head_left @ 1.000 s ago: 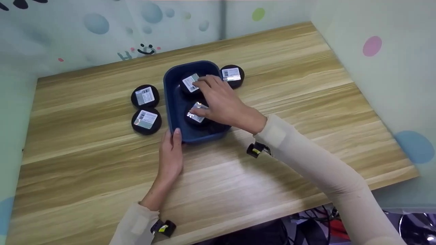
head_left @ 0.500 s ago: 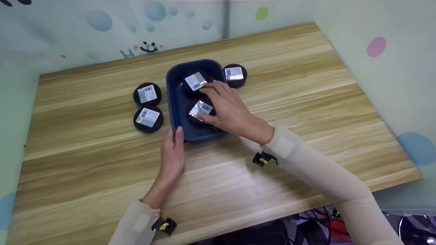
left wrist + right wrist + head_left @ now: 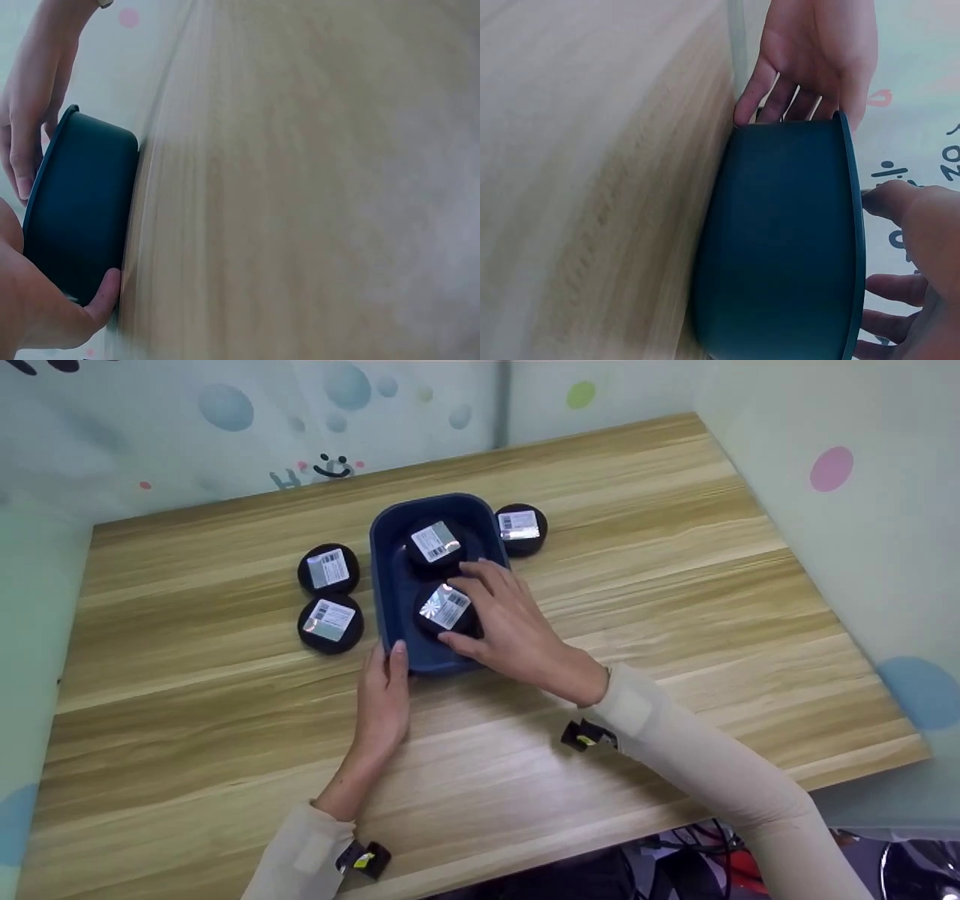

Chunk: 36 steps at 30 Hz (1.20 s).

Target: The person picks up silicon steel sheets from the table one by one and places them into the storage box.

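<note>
A dark blue rectangular tray [image 3: 379,585] stands on the table with two round black tins inside, each bearing a silver-white label. My left hand [image 3: 384,705] holds its near left corner, thumb at the rim and fingers along the outer wall; the left wrist view shows a fingertip low beside the tray [image 3: 82,202]. My right hand [image 3: 517,634] is over the tray's right side, thumb and fingers spread about the near tin [image 3: 444,607]; whether they touch it is unclear. The far tin [image 3: 435,542] lies beyond the fingertips. In the right wrist view, the right fingers reach past the tray's rim [image 3: 853,217].
Two more black tins, one behind [image 3: 328,570] and one in front [image 3: 330,622], lie left of the tray. Another tin [image 3: 521,529] lies against its far right side. Patterned walls border the wooden table [image 3: 675,645] at the back and sides.
My right hand has drawn back from the far tin toward me and to the right, now spreading about the near tin. The left hand stays at the tray's corner.
</note>
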Motion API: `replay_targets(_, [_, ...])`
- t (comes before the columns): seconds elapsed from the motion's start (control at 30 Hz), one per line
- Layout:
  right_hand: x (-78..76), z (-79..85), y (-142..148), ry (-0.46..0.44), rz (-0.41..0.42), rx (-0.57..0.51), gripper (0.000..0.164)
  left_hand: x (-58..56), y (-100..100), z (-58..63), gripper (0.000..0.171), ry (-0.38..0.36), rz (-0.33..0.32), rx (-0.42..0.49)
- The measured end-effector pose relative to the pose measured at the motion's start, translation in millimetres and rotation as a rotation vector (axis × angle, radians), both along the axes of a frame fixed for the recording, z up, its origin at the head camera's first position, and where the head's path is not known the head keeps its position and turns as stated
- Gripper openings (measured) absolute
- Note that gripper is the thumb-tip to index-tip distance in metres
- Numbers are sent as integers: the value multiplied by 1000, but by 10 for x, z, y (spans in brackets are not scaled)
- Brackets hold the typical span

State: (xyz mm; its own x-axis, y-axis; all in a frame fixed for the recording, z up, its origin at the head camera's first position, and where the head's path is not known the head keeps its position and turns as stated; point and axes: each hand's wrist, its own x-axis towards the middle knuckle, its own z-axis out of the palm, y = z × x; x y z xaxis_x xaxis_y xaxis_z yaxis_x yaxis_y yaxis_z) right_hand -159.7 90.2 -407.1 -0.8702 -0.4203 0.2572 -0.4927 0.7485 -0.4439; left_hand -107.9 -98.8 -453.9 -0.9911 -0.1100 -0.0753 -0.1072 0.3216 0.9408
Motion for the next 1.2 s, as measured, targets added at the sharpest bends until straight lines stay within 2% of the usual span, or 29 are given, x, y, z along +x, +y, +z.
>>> replay_targets(0.3, [115,-57,66,16,-9,-35,68,-3,10,-4,44,5,6,13])
replay_targets(0.57, [171,-148,159,31,-42,-111,77,3,18,-2,44,1,14,-1])
replay_targets(0.77, [185,-205,163,-13,-76,-208,82,13,18,3,44,21,24,-3])
replay_targets(0.97, [182,-249,180,-47,-140,-308,83,5,12,15,45,6,16,2])
replay_targets(1.2, [164,-269,191,-80,-173,-336,80,16,4,33,45,-10,11,2])
